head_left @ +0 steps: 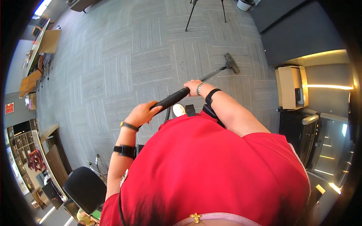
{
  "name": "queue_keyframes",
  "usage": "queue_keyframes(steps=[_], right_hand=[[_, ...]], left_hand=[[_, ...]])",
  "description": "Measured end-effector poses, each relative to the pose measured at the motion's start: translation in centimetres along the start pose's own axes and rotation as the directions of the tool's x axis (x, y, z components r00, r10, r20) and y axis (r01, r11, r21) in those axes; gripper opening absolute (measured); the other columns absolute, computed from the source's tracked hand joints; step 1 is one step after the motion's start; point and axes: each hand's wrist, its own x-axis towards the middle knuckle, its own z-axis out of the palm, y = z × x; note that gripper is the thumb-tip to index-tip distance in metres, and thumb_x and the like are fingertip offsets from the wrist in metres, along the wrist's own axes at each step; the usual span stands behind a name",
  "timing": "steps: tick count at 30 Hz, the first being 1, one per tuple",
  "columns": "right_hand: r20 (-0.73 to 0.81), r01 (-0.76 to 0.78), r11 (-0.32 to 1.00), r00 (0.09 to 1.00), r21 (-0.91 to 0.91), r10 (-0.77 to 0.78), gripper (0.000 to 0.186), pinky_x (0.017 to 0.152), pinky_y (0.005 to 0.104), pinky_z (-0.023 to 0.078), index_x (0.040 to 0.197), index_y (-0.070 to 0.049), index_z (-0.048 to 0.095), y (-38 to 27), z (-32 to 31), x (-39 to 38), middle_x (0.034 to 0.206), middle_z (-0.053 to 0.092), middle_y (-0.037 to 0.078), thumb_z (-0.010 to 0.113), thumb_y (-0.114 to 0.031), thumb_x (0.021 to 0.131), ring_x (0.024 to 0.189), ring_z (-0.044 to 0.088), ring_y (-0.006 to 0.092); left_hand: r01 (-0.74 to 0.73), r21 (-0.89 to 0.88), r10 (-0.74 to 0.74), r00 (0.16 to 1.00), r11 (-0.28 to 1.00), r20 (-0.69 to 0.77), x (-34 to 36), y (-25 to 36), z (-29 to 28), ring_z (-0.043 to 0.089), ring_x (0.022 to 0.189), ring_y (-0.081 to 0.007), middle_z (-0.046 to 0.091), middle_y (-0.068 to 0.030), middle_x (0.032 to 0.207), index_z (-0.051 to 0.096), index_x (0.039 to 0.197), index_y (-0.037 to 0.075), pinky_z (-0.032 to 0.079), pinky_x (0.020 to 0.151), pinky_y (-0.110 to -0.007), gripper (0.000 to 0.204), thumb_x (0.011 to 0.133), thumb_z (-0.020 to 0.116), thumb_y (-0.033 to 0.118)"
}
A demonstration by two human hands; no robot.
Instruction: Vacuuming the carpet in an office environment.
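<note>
A vacuum cleaner wand [171,100] slants across in front of me, its thick black grip nearest and a thinner tube running ahead to the right. At its far end a dark, wide floor head [232,63] rests on the grey carpet. My left hand [140,114] is wrapped around the lower end of the grip. Further up, my right hand [194,87] closes over the front of the grip, where the thin tube begins. Part of a dark hose [168,113] shows below the grip, mostly hidden by my red shirt. One white shoe [178,110] is visible beside it.
Tripod legs [205,16] stand ahead. An open cardboard box [292,87] sits at the right, beside a dark cabinet [301,32]. A black chair [85,189] is behind on the left. Tables and chairs [34,77] line the far left. A bin [245,5] stands at far right.
</note>
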Motion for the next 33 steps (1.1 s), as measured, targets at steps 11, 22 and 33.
queue_keyframes(steps=[11, 22, 33], right_hand=[[-0.065, -0.296, 0.955, 0.953, 0.0, 0.295, 0.046, 0.1, 0.0464, 0.044, 0.113, -0.019, 0.061, 2.9, -0.7, -3.1, 0.123, 0.063, 0.007, 0.081, -0.034, 0.074, 0.124, 0.055, 0.0277], [-0.121, -0.024, 0.997, 0.993, -0.068, 0.015, 0.03, 0.106, 0.052, 0.036, 0.108, -0.023, 0.066, -2.5, -8.0, 10.0, 0.104, 0.073, 0.005, 0.076, -0.03, 0.08, 0.108, 0.067, 0.0254], [0.261, 0.452, 0.875, 0.878, -0.171, -0.402, 0.028, 0.091, 0.0451, 0.05, 0.102, -0.025, 0.072, -15.9, -6.3, 16.2, 0.103, 0.074, 0.004, 0.067, -0.017, 0.076, 0.105, 0.069, 0.025]], left_hand=[[-0.405, 0.443, 0.355, 0.914, 0.8, 0.196, 9.2, 1.5, -1.0, 0.066, 0.082, -0.0418, 0.07, -0.019, 0.087, 0.062, 0.119, 0.012, 0.052, 0.074, -0.051, 0.041, 0.098, 0.053, 0.045], [-0.145, 0.441, 0.282, 0.923, 0.885, -0.263, 5.0, -2.2, -7.3, 0.065, 0.077, -0.0427, 0.066, -0.022, 0.079, 0.06, 0.116, 0.009, 0.05, 0.066, -0.052, 0.033, 0.097, 0.057, 0.036], [0.161, 0.117, -0.084, 0.867, 0.98, -0.492, -7.2, -7.7, -4.4, 0.067, 0.071, -0.0403, 0.067, -0.0236, 0.079, 0.059, 0.123, 0.006, 0.051, 0.063, -0.048, 0.04, 0.097, 0.061, 0.036]])
